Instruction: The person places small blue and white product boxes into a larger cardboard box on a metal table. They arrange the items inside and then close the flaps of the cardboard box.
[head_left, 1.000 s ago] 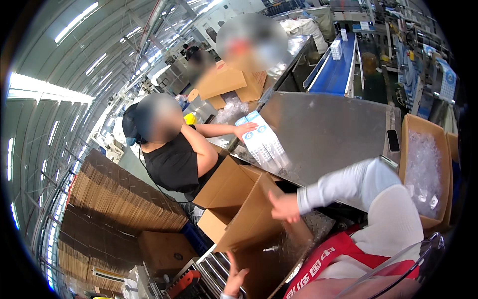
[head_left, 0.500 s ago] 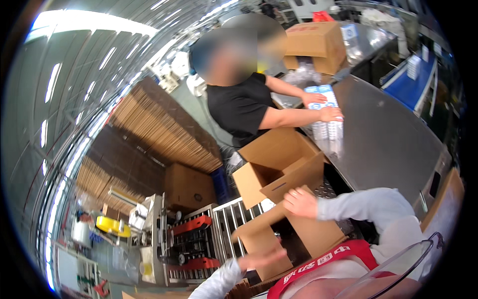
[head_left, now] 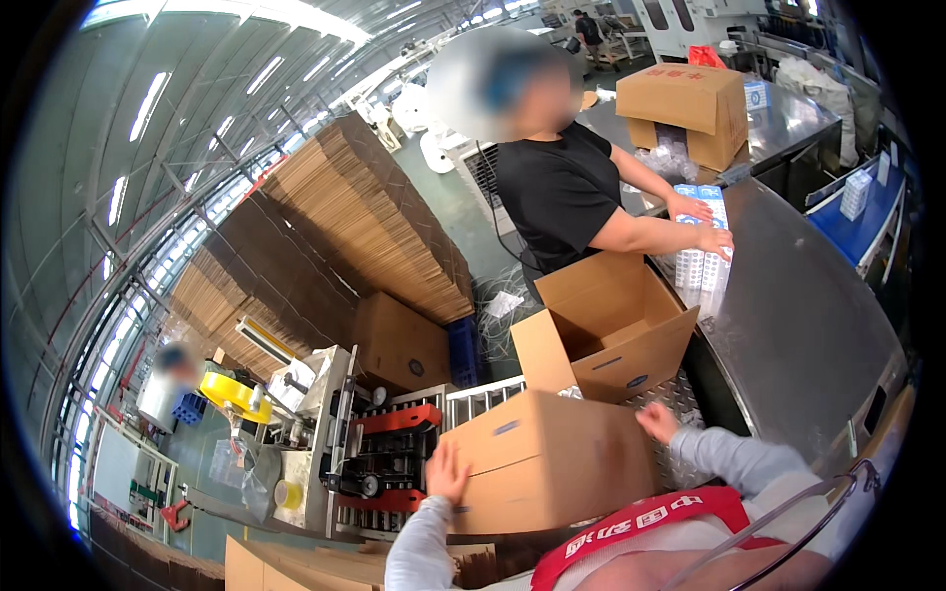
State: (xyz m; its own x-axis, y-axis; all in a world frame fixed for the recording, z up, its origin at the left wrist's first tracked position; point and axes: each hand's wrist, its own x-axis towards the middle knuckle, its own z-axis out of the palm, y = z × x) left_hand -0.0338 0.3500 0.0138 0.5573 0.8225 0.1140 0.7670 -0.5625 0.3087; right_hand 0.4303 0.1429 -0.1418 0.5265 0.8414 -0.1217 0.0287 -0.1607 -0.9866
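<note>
A cardboard carton (head_left: 591, 463) stands right in front of me, its flaps turned out of sight and a seam running across its left side. My left hand (head_left: 448, 475) lies against that left side with the fingers spread. Just off the carton's far right corner is my right hand (head_left: 658, 422), its fingers curled in and nothing visible in them. Beyond it, a second carton (head_left: 631, 360) sits with its top open and flaps folded out.
A co-worker in a black shirt presses both hands on white-and-blue packs (head_left: 702, 251) on the metal table (head_left: 798, 315). Left of my carton is a roller conveyor machine with red parts (head_left: 394, 419) and yellow tape (head_left: 235, 394). Flattened cardboard (head_left: 365, 212) is stacked behind.
The near carton, earlier showing its open top and flaps, has been turned over so closed sides face me. My left hand now rests on its left side; my right hand has come off the flap.
</note>
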